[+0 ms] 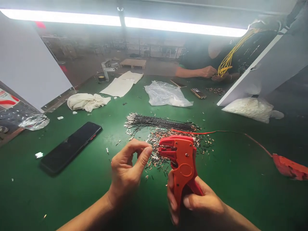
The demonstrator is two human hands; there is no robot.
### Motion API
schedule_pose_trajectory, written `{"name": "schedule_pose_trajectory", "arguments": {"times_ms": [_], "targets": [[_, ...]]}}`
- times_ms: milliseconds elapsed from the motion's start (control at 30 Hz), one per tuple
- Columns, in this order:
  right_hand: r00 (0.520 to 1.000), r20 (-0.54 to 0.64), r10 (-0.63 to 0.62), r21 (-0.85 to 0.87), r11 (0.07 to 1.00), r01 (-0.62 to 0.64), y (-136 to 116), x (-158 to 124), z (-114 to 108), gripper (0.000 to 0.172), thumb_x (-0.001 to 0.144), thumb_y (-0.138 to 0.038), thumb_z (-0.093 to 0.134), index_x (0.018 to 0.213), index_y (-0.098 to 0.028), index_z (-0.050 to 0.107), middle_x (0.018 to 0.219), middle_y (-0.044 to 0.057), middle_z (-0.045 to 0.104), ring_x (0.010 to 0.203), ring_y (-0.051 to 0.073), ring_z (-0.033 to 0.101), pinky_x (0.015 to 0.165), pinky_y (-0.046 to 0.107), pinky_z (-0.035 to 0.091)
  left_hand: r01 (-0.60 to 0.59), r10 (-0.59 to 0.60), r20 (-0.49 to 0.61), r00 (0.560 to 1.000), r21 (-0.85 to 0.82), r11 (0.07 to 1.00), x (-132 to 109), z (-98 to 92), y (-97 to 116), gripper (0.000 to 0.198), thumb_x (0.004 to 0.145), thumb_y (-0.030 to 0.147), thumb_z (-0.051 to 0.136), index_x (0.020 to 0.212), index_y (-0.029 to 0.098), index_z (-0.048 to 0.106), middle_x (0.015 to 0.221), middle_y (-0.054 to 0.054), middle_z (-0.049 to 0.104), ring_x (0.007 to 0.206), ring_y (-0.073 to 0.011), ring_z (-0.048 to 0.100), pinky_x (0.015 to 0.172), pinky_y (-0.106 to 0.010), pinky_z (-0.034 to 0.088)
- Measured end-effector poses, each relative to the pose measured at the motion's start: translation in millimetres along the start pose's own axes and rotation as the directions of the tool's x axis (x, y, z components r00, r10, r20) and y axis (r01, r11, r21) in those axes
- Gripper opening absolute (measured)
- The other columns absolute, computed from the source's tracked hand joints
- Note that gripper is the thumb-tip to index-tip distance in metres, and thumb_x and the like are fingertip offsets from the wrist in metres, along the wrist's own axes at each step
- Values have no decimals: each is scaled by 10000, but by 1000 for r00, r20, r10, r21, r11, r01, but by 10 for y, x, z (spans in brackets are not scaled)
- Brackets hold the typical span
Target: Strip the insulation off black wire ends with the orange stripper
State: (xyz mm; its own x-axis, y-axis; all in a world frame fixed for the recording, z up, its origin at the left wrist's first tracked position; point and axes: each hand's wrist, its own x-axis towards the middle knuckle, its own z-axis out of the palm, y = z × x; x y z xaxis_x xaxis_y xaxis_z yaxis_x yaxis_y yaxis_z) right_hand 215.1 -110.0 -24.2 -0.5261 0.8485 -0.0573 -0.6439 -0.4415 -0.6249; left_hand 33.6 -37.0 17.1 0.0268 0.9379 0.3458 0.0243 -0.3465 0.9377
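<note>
My right hand [197, 199] is closed around the handles of a red and orange wire stripper [185, 160], its jaws pointing left. Between thumb and forefinger, my left hand [131, 163] pinches a thin black wire [156, 146] that reaches into those jaws. Behind the tool lies a bundle of black wires [161, 122], with metal terminals at its left end. A heap of cut wire bits and terminals [154, 157] spreads beneath and around the jaws, partly hidden by the tool and my left fingers.
A black phone [72, 146] lies at left on the green table [240, 199]. Further back are a white cloth [88, 102], paper sheets [120, 85] and a plastic bag [166, 93]. A red strip [207, 132] runs right. Across the table, a person's hands hold yellow wires [226, 65].
</note>
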Motion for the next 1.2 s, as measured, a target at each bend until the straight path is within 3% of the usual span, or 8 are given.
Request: {"name": "schedule_pose_trajectory", "arguments": {"times_ms": [233, 467, 600, 1000, 1200], "targets": [[999, 25, 48, -3, 999, -47, -24, -20, 26, 260, 844, -284, 688, 1028, -136, 578, 874, 86, 687, 731, 174, 706, 655, 278, 530, 31, -30, 46, 998, -25, 999, 13, -8, -22, 33, 823, 201, 671, 794, 215, 676, 679, 31, 586, 600, -80, 523, 567, -196, 436], [999, 49, 4, -107, 994, 1, -14, 8, -16, 295, 844, -366, 686, 949, -114, 573, 713, 54, 633, 729, 179, 666, 711, 310, 520, 32, -28, 94, 995, -36, 999, 21, -9, -12, 56, 835, 195, 660, 779, 199, 657, 692, 30, 580, 606, -74, 518, 569, -188, 433], [999, 42, -11, -193, 981, 19, -18, -25, -45, 294, 853, -369, 667, 952, -111, 567, 651, 34, 604, 574, 102, 560, 583, 211, 459, 33, -27, 141, 990, -39, 999, 14, -15, -22, 74, 857, 195, 639, 784, 200, 647, 683, 33, 565, 636, -78, 519, 591, -185, 431], [996, -84, -37, -240, 971, 16, 4, -82, 16, 332, 818, -455, 667, 781, -160, 519, 521, -50, 444, 426, 63, 388, 414, 167, 344, 52, -46, 163, 986, -33, 998, -12, -13, -47, 65, 882, 209, 615, 818, 210, 626, 725, 37, 572, 663, -79, 526, 609, -188, 426], [954, -298, 25, -256, 961, -105, -16, -149, 108, 404, 770, -515, 714, 752, -190, 476, 491, -83, 380, 408, 51, 329, 402, 180, 259, 79, -77, 221, 972, 2, 997, -5, -13, -46, 156, 897, 279, 589, 771, 190, 607, 678, 34, 546, 626, -87, 505, 593, -202, 416]]}}
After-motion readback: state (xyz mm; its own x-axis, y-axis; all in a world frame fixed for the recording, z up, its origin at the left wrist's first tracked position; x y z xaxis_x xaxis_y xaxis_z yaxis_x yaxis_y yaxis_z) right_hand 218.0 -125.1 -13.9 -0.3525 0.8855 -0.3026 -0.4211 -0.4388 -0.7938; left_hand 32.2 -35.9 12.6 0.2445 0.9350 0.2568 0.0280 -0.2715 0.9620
